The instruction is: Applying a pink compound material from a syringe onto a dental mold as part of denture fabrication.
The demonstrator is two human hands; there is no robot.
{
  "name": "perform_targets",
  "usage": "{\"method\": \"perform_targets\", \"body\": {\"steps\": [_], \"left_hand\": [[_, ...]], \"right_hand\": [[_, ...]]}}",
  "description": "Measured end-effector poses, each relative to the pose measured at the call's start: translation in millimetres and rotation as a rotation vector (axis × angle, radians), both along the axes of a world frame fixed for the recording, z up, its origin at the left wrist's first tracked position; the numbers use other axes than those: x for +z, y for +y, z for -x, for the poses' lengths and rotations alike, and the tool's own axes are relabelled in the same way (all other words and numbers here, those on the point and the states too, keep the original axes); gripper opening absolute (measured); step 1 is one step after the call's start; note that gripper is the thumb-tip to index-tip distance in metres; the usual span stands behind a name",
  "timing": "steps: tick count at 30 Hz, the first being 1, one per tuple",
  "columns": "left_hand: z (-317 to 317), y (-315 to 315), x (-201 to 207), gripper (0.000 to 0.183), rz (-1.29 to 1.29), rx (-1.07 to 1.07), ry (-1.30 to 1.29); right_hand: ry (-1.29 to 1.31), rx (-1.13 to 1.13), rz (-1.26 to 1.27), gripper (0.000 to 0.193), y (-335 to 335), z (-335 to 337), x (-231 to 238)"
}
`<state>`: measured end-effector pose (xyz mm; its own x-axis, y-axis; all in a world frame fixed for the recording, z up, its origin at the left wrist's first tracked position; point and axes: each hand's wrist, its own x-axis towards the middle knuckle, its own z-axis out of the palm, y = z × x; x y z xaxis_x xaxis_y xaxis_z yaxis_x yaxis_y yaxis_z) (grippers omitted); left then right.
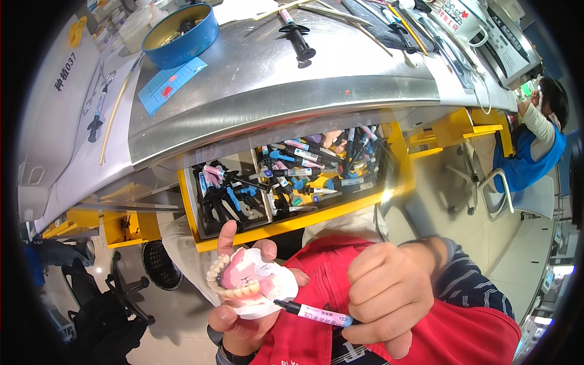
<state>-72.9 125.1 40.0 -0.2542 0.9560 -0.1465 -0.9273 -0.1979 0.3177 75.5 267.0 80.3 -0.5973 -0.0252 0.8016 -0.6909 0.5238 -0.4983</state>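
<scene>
My left hand [242, 336] holds up a white plaster dental model [277, 283] with a row of cream teeth and a pink gum area, its fingers and thumb round the edges. In my right hand [389, 298] is a slim syringe [316, 312] with a pink, white and blue label and a black front end. Its thin tip points left at the model, by the pink gum under the near teeth; whether it touches I cannot tell. My right fingers are curled round the syringe's rear, which they hide.
Just beyond my hands, a yellow drawer [298, 222] stands pulled out, full of syringes. On the metal-topped bench [255, 79] are a blue tin [182, 45], a blue paper strip [172, 87], a black syringe [298, 41] and tools. A person in blue [532, 155] sits far right.
</scene>
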Motion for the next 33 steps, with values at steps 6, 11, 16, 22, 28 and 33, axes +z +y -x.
{"method": "perform_targets", "body": {"steps": [6, 11, 16, 22, 28, 33], "left_hand": [[-1.1, 0.0, 0.4, 0.095, 0.017, 0.012, 0.001], [2.1, -2.6, -1.7, 0.105, 0.094, -0.020, 0.079], [2.1, -3.8, -3.7, 0.107, 0.101, -0.019, 0.090], [2.6, -3.7, -3.0, 0.107, 0.092, -0.029, 0.082], [2.6, -2.7, -1.7, 0.106, 0.097, -0.028, 0.083], [2.1, -2.0, 0.7, 0.105, 0.107, -0.030, 0.108]], "right_hand": [[0.004, 0.004, -0.002, 0.054, -1.1, 1.1, -0.7], [0.009, -0.004, -0.004, 0.054, -2.3, 1.9, -0.6], [0.083, -0.024, 0.004, 0.050, -3.3, 4.9, -1.1], [0.120, -0.033, -0.005, 0.048, -2.7, 5.2, 0.5], [0.118, -0.030, -0.010, 0.047, -2.6, 4.7, 1.5], [0.077, -0.016, -0.012, 0.048, -2.7, 4.6, 1.8]]}}
